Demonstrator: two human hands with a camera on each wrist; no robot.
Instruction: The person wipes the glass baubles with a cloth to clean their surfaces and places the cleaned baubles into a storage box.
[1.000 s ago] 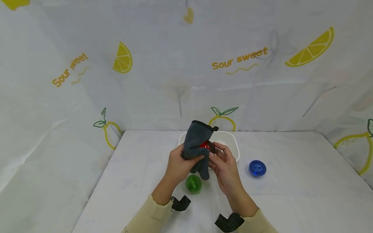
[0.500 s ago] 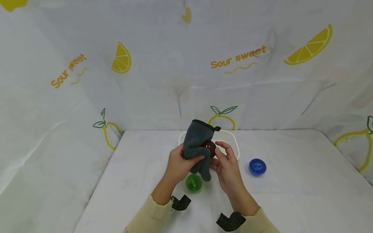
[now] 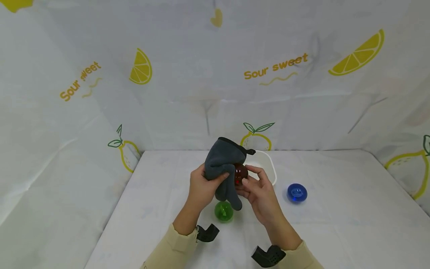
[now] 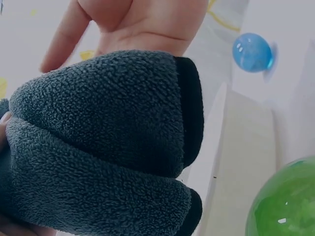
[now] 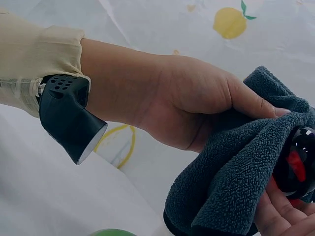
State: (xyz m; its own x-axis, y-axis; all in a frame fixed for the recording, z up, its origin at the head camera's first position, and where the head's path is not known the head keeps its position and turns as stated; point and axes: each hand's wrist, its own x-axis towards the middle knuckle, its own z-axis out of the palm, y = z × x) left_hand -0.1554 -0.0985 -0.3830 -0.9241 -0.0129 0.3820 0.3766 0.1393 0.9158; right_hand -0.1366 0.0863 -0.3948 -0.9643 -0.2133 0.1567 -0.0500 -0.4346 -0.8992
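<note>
Over the table, my left hand grips a folded dark grey-blue towel with a black border and a small loop, thumb on top. A dark red glass ball rests against the towel's right side. My right hand holds this ball from the right with thumb and curled fingers. In the right wrist view, the red ball sits partly behind a towel fold, with fingers under it. The left wrist view shows mostly towel, which hides the ball there.
Below the towel, a clear green ball lies on the white-covered table. A clear blue ball lies to the right. Behind the hands stands a white tray, partly hidden. A white lemon-print sheet hangs behind the table.
The right fingers have shifted around the red ball, which shows more outside the towel and sits slightly lower. The left hand and towel have moved a little to the left.
</note>
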